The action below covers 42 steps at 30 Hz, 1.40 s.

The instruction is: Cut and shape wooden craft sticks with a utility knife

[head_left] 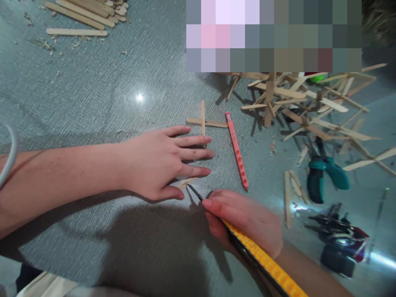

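My left hand (167, 161) lies flat on the grey table (93, 103), fingers spread, pressing down a small wooden stick (186, 182) whose end shows under the thumb and fingers. My right hand (244, 220) is closed round a yellow-and-black pencil-like tool (262, 260); its dark tip (193, 192) touches the stick's end. A cross of two glued sticks (204, 121) lies just beyond the left fingertips. A red pencil (236, 152) lies to the right of them.
A tangled heap of glued wooden sticks (309, 103) fills the right back. Teal-handled pliers (323, 175) and a dark glue gun (338, 243) lie at the right. Loose sticks (292, 194) rest near them; a stack of sticks (89, 14) sits far left.
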### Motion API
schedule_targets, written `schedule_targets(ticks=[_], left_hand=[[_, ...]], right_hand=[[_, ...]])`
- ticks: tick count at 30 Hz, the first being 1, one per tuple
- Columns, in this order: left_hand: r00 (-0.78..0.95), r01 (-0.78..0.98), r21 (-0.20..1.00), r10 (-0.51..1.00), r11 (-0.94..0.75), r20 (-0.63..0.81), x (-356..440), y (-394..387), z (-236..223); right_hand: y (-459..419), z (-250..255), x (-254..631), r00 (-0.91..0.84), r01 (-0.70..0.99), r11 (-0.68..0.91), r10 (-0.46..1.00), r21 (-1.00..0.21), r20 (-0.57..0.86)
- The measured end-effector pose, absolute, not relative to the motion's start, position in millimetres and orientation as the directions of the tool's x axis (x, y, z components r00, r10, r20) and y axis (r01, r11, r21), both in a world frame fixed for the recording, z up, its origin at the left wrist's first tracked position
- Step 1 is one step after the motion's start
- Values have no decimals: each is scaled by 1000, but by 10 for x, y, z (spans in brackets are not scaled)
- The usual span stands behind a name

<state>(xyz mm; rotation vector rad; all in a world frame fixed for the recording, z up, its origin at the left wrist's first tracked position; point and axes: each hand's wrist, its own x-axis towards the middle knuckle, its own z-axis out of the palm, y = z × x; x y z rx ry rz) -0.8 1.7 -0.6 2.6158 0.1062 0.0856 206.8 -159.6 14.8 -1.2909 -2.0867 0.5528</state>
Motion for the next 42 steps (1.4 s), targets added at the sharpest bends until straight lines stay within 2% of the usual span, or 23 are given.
schedule_targets(ticks=[5, 10, 15, 19, 22, 27, 37, 42], left_hand=[[995, 65, 517, 97, -854, 36, 0, 17, 11], [995, 53, 512, 91, -858, 49, -4, 15, 0], [989, 36, 515, 104, -856, 104, -16, 15, -16], [988, 29, 498, 100, -866, 115, -19, 15, -19], [990, 36, 498, 100, -866, 102, -18, 14, -13], [996, 71, 504, 92, -861, 17, -12, 15, 8], [991, 40, 532, 100, -846, 85, -13, 27, -14], [995, 63, 524, 92, -849, 29, -4, 23, -3]], right_hand=[[-1591, 193, 2092, -351, 631, 421, 904, -652, 245], [-1574, 96, 2049, -309, 591, 469, 883, -657, 352], [-1592, 26, 2080, -370, 495, 485, 868, -721, 330], [-1586, 111, 2091, -446, 496, 514, 842, -700, 302], [-1574, 160, 2072, -452, 551, 483, 858, -681, 243], [-1581, 103, 2062, -425, 438, 478, 856, -762, 293], [-1554, 95, 2122, -418, 365, 426, 869, -828, 264], [-1551, 75, 2110, -424, 383, 452, 861, -805, 281]])
